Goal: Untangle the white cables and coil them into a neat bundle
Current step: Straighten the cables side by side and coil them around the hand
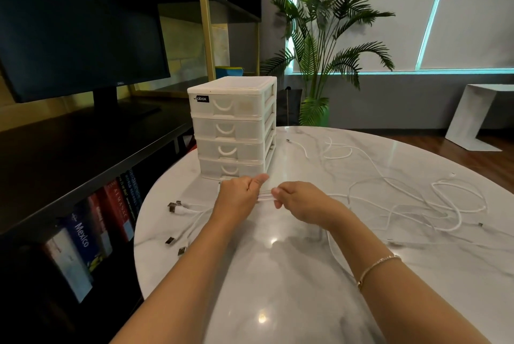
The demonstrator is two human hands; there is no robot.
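A black label (202, 99) on the top drawer of the white drawer unit (233, 126), far on the table, ends in "box"; its first letters are too blurred to read. On the left, the dark monitor (80, 46) carries the small brand "DELL" (119, 83) on its lower edge. Near left, a blue book (83, 235) on the low shelf reads "Mexico" on its spine; the red book (118, 204) beside it shows "ALMANAC", only faintly legible.
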